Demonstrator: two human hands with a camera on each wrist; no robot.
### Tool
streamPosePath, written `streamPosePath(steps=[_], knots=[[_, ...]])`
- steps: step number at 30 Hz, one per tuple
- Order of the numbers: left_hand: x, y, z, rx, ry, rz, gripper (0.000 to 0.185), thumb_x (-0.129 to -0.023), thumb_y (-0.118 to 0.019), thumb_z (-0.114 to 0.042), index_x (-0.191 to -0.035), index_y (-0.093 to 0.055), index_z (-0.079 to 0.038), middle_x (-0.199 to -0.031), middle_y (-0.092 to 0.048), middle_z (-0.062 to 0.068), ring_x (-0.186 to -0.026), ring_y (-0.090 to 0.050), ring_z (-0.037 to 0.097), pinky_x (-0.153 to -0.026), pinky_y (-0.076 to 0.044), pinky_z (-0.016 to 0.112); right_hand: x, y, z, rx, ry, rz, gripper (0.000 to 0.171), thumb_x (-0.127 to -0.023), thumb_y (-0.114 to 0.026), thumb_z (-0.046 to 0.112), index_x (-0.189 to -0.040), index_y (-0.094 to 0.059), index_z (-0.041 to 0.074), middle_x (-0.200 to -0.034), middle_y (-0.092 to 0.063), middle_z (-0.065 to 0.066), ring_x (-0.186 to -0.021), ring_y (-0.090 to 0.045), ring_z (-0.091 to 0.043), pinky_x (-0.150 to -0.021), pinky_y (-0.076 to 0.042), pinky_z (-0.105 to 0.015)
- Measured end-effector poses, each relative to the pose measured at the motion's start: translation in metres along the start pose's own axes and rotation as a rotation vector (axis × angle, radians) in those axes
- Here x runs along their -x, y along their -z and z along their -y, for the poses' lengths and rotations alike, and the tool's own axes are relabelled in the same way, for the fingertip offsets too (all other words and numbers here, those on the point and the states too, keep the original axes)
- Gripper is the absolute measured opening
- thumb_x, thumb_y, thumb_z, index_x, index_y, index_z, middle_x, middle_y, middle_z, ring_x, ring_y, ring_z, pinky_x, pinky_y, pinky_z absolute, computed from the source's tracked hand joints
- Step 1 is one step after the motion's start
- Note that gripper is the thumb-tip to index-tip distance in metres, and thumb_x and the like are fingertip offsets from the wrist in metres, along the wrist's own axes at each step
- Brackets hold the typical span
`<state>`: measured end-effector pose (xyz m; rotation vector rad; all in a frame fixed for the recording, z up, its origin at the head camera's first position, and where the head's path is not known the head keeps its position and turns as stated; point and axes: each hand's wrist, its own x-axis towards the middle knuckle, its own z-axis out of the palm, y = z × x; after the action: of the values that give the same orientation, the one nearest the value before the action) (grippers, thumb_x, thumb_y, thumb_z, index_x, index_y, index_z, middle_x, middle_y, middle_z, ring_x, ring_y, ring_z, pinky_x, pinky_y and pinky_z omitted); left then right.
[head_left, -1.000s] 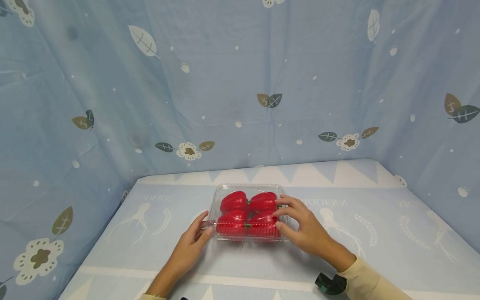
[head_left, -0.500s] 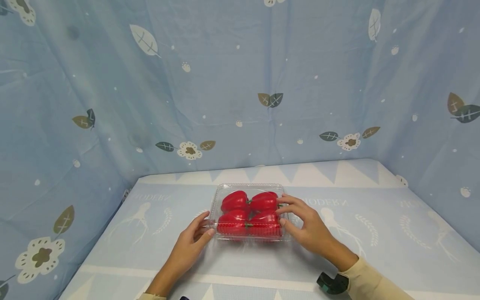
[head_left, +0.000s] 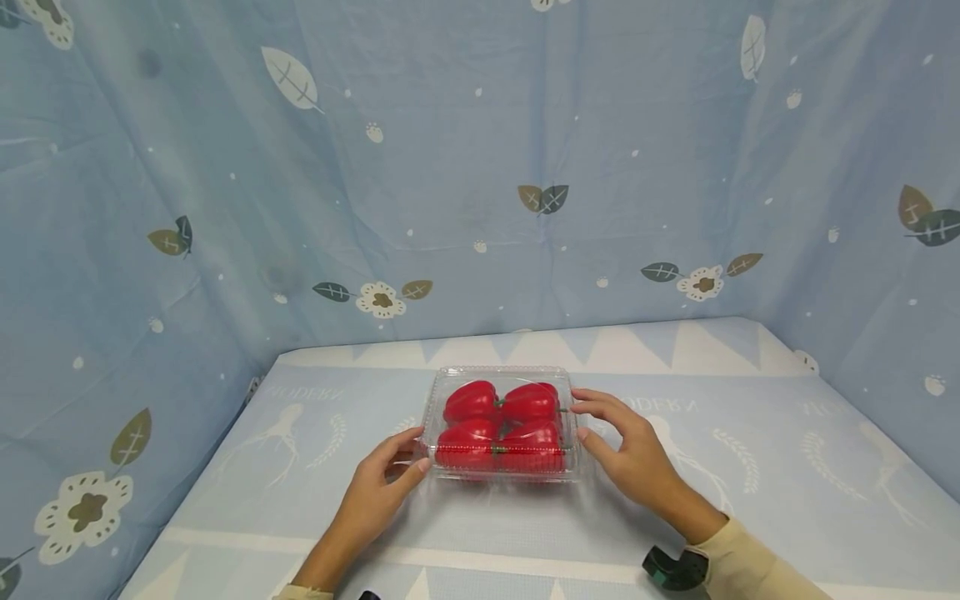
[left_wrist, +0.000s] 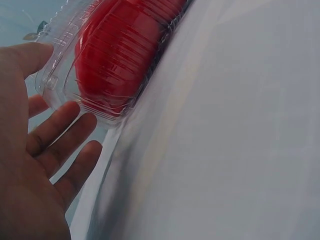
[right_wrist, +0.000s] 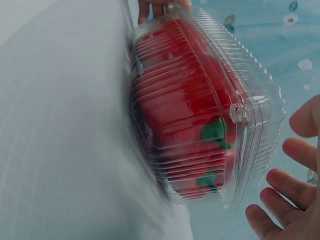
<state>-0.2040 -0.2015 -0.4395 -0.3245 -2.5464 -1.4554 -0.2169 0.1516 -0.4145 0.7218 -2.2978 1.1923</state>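
You can read only one word, a mirrored "MODERN", printed repeatedly in pale letters on the blue table cover (head_left: 750, 392).

Clear ribbed plastic box (head_left: 501, 421), glossy

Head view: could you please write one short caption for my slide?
Two open hands, left and right, flank a closed clear clamshell box holding four red peppers on a blue tablecloth.

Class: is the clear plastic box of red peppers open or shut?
Shut: the clear box has its lid down over four red peppers.
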Motion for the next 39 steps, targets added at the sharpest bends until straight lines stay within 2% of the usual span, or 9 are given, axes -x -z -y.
streamPosePath(steps=[7,12,16,22,28,30,33,36,39], knots=[[0.0,0.0,-0.001,0.014,0.014,0.007,0.046,-0.087,-0.071,-0.027,-0.13,-0.058,-0.019,-0.096,-0.063,-0.006,-0.093,-0.06,0.009,-0.087,-0.052,0.03,0.003,0.0,-0.003,-0.033,-0.049,-0.027,0.03,-0.087,-0.066,0.001,-0.116,-0.063,0.006,-0.128,-0.058,-0.006,-0.114,-0.057,-0.019,-0.086,-0.053,-0.037],[0.0,0.0,-0.002,0.018,0.024,0.011,0.045,-0.087,-0.071,-0.028,-0.129,-0.058,-0.02,-0.089,-0.063,-0.006,-0.088,-0.06,0.009,-0.086,-0.052,0.028,0.007,0.0,-0.005,-0.081,-0.123,-0.005,0.031,-0.086,-0.068,0.002,-0.116,-0.063,0.008,-0.123,-0.06,-0.006,-0.107,-0.061,-0.023,-0.08,-0.056,-0.033],[0.0,0.0,-0.003,0.026,0.029,0.011,0.045,-0.087,-0.071,-0.025,-0.13,-0.057,-0.02,-0.087,-0.063,-0.006,-0.085,-0.06,0.01,-0.086,-0.052,0.028,0.009,0.0,-0.007,-0.081,-0.169,0.016,0.029,-0.088,-0.067,0.005,-0.116,-0.063,0.01,-0.119,-0.06,-0.003,-0.107,-0.062,-0.021,-0.08,-0.055,-0.029],[0.002,0.0,-0.011,0.042,0.076,0.026,0.046,-0.088,-0.07,-0.02,-0.132,-0.055,-0.016,-0.084,-0.064,-0.003,-0.084,-0.06,0.011,-0.088,-0.05,0.03,0.013,0.003,-0.008,-0.09,-0.262,0.075,0.027,-0.089,-0.067,0.013,-0.116,-0.063,0.013,-0.114,-0.063,0.001,-0.098,-0.065,-0.018,-0.073,-0.055,-0.027],[0.003,0.004,-0.026,0.134,0.085,0.07,0.048,-0.089,-0.067,-0.011,-0.134,-0.051,-0.007,-0.084,-0.066,0.009,-0.081,-0.062,0.021,-0.079,-0.051,0.027,0.016,0.006,-0.006,-0.2,-0.373,0.208,0.038,-0.091,-0.066,0.022,-0.125,-0.057,0.009,-0.105,-0.064,-0.006,-0.087,-0.065,-0.015,-0.071,-0.055,-0.027],[0.002,0.003,-0.021,0.189,0.085,0.088,0.049,-0.09,-0.067,-0.013,-0.135,-0.05,-0.008,-0.085,-0.066,0.01,-0.081,-0.063,0.023,-0.075,-0.051,0.026,0.016,0.007,-0.007,-0.242,-0.37,0.257,0.042,-0.092,-0.065,0.021,-0.129,-0.052,0.005,-0.099,-0.064,-0.008,-0.084,-0.065,-0.016,-0.071,-0.055,-0.027],[-0.001,0.001,-0.008,0.291,0.095,0.128,0.05,-0.091,-0.066,-0.017,-0.136,-0.047,-0.01,-0.088,-0.065,0.013,-0.084,-0.065,0.026,-0.077,-0.054,0.028,0.017,0.009,-0.009,-0.333,-0.356,0.319,0.049,-0.093,-0.063,0.017,-0.135,-0.044,0.0,-0.092,-0.063,-0.011,-0.079,-0.065,-0.02,-0.069,-0.056,-0.031],[-0.002,0.001,-0.002,0.391,0.143,0.168,0.049,-0.093,-0.063,-0.019,-0.138,-0.043,-0.013,-0.092,-0.064,0.018,-0.088,-0.065,0.028,-0.081,-0.055,0.035,0.017,0.009,-0.009,-0.4,-0.355,0.357,0.053,-0.094,-0.061,0.014,-0.139,-0.037,-0.003,-0.089,-0.063,-0.015,-0.077,-0.066,-0.026,-0.068,-0.057,-0.036],[-0.002,0.002,-0.003,0.444,0.197,0.187,0.048,-0.095,-0.06,-0.02,-0.138,-0.041,-0.015,-0.097,-0.064,0.023,-0.09,-0.066,0.03,-0.083,-0.054,0.04,0.017,0.007,-0.007,-0.465,-0.38,0.365,0.055,-0.094,-0.06,0.012,-0.14,-0.033,-0.003,-0.088,-0.064,-0.019,-0.077,-0.067,-0.03,-0.068,-0.057,-0.042]])
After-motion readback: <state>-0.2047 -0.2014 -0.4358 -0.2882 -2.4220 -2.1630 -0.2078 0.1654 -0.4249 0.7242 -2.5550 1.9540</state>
